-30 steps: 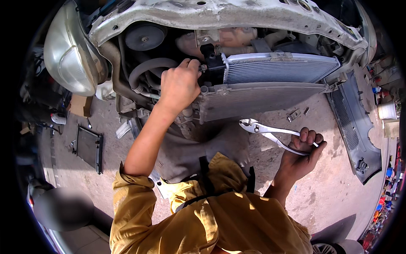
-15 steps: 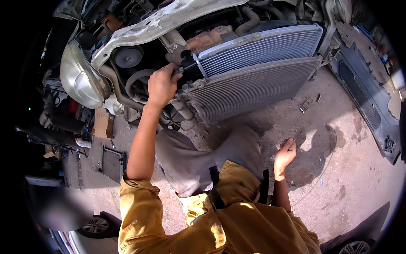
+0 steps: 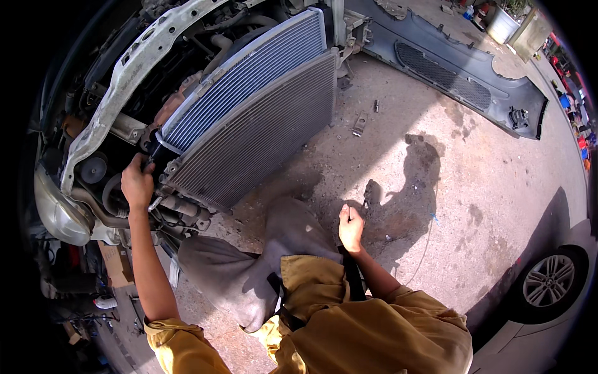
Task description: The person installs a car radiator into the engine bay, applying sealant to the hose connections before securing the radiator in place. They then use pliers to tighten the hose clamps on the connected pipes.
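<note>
My left hand is closed on a dark fitting at the lower left corner of the radiator, a silvery finned core. A second, greyer finned panel, the condenser, stands tilted in front of it. Just left of that hand a black hose curves down. In front of my knees, above the ground, my right hand is curled into a fist. Something thin and dark shows at its fingers, too small to name. My left fingertips are partly hidden behind the fitting.
Above the radiator runs a bare metal crossbar, with a headlight at its left end. A detached grey bumper lies at the far right. Small metal parts rest on the concrete. A car wheel stands at the right; a cardboard box sits left.
My view has swung right, so the car front sits further left in the picture. My left hand stays at the fitting. My right hand has come nearer my knees, still closed.
</note>
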Available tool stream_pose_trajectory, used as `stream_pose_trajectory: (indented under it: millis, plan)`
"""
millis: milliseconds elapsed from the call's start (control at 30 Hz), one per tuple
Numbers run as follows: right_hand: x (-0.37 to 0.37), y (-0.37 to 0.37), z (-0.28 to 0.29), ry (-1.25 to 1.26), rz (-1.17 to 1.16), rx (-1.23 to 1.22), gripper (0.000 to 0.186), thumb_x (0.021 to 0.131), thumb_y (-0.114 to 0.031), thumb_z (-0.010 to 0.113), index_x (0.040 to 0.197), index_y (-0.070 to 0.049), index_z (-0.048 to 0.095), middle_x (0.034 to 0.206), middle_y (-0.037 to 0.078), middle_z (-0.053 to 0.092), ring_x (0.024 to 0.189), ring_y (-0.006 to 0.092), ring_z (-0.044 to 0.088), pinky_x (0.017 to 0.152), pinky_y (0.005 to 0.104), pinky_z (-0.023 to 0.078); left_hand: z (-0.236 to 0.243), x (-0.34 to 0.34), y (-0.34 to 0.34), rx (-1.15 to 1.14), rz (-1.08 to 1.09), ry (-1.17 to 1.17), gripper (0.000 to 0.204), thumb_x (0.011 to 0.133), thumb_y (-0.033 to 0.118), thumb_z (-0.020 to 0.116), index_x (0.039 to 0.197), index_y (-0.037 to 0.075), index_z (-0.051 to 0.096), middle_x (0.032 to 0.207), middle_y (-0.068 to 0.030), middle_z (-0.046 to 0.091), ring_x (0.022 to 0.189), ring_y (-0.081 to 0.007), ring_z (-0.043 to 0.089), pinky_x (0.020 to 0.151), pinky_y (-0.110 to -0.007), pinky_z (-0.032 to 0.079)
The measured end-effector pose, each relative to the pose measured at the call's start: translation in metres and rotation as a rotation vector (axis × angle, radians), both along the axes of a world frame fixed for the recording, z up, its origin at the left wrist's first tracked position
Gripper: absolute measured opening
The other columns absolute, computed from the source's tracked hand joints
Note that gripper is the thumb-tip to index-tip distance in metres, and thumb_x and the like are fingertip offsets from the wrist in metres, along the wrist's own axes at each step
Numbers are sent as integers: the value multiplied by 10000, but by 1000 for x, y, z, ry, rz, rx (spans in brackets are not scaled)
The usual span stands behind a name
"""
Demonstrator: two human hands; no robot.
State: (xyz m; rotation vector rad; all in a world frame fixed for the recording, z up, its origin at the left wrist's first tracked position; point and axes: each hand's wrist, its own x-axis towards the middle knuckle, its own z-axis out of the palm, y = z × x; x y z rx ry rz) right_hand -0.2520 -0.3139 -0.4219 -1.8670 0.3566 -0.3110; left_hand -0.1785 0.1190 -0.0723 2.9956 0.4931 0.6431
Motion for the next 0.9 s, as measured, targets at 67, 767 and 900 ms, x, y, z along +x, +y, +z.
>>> stream_pose_trajectory:
  millis: [67,767,900]
  plan:
    - [3,-6,-5,-8,11,-29,410,1013,-285,617,739,6,521,635,259,504,545,460,462,520,465,405,-1,0,3,-4,-38,-10,221,849,166,726,1026,59,649,905,-208,690,900,-443,643,747,-489,486]
    - [18,8,-86,32,192,-60,397,1034,-297,561,780,2,622,704,181,671,638,346,663,622,430,503,-6,8,-5,-38,-43,-82,225,830,138,741,1025,37,693,923,-202,710,885,-401,682,764,-433,513]
    - [11,1,-79,95,352,-173,433,1051,-367,485,922,-9,693,886,236,716,852,429,697,743,505,525,-7,-3,-1,-82,16,-80,243,828,172,761,1040,67,709,926,-181,721,907,-403,680,776,-453,515]
